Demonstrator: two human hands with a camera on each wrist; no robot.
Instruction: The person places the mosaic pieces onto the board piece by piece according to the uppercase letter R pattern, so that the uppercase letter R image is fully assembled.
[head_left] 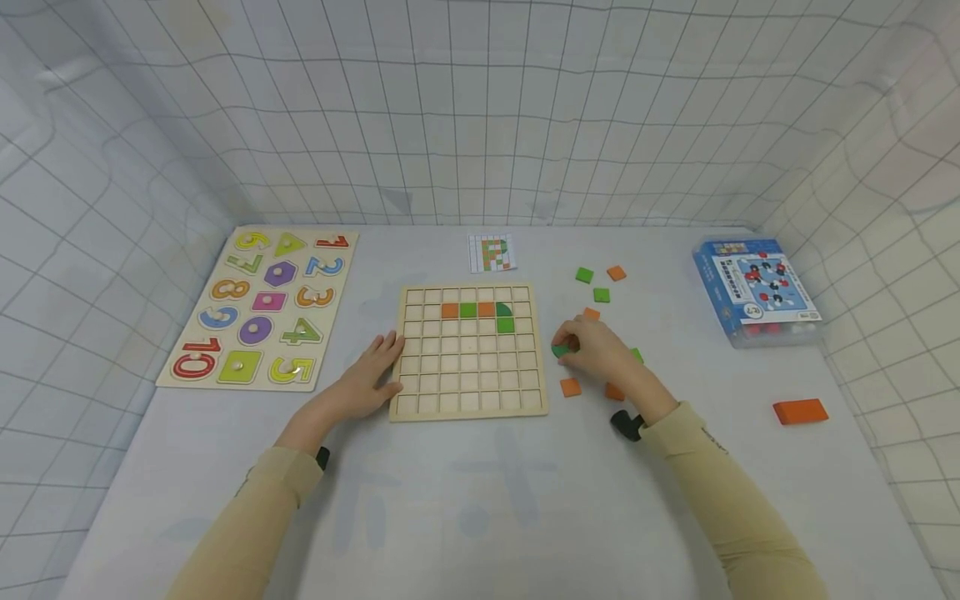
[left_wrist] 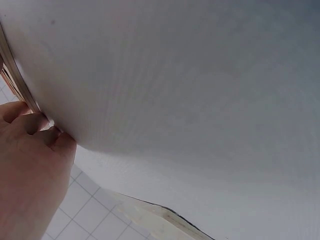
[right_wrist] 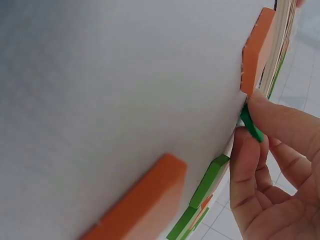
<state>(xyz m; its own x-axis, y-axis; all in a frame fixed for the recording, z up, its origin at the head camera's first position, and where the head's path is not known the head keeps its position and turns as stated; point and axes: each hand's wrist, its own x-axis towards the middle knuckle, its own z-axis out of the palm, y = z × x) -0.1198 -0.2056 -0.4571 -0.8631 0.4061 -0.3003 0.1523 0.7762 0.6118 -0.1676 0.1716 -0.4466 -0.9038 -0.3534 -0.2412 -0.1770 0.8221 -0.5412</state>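
We see a number puzzle (head_left: 291, 285) at far left, its shapes and digits sitting in it. Next, the left hand (head_left: 367, 379), fingers loosely spread, touching the left edge of the grid board (head_left: 468, 364), which lies mid-table. In its second row from the top we count an orange square, a green square, another orange square, then a dark green rounded piece (head_left: 503, 310); one green square (head_left: 506, 325) lies directly below that. Behind the board, a small pattern card (head_left: 492, 253). Just beside the board's right edge, the right hand (head_left: 592, 343) pinches a dark green piece (head_left: 559, 351) between thumb and finger; shape probably curved, partly covered. Loose orange and green tiles (head_left: 602, 295) lie around that hand. Farther right: boxed set (head_left: 757, 287), orange block (head_left: 800, 412).
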